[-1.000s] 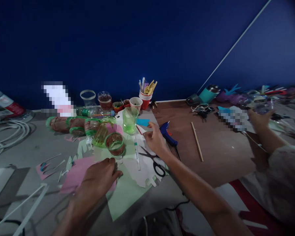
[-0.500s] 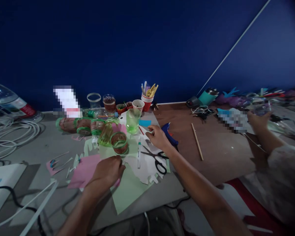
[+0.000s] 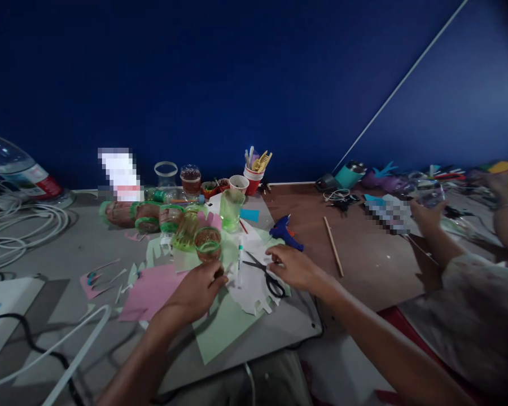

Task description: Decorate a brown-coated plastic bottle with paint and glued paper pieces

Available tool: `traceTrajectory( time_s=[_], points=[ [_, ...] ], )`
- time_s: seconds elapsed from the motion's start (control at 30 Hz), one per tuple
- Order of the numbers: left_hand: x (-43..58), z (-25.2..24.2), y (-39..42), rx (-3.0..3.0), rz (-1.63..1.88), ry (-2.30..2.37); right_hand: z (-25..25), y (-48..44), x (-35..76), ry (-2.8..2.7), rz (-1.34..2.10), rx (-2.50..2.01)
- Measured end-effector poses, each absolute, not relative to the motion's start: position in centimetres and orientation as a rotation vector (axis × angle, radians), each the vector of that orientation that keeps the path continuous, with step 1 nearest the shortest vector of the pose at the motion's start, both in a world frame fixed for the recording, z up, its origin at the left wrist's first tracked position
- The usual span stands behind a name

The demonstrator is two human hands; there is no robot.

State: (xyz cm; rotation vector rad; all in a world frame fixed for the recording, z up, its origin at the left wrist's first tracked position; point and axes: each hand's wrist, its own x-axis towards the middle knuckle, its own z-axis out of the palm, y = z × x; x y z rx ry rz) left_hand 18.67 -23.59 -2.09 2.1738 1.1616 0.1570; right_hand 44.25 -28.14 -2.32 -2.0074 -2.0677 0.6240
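My left hand is closed in a pinch over the green paper, just in front of a clear cup with a green rim. What its fingers hold is too small to make out; a pale scrap seems to be at the fingertips. To the right, my right hand hovers beside the black-handled scissors, its bent fingers apart and holding nothing that I can see. The scissors lie on white cut paper, and a white marker rests left of them. Pink paper is left of my left hand.
A blue glue gun and a wooden stick lie to the right. Behind are a green-tinted cup and a red cup of tools. Brown-green bottle segments line the left. Another person's hand holds a clear container.
My right hand has come back toward me and to the right, from near the marker's far end to the scissors. My left hand has shifted slightly right and away from me.
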Motion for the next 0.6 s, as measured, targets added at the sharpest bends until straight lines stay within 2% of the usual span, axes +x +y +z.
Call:
traceTrajectory(
  time_s=[0.2,0.6],
  points=[
    [19.6,-3.2,-24.0,1.747,0.348,0.992,-2.8,-31.0,43.5,-2.412,0.357,-2.188],
    [19.8,-4.5,-23.3,1.265,0.486,0.822,-1.7,-31.5,43.6,-2.490,0.336,-2.296]
  ],
)
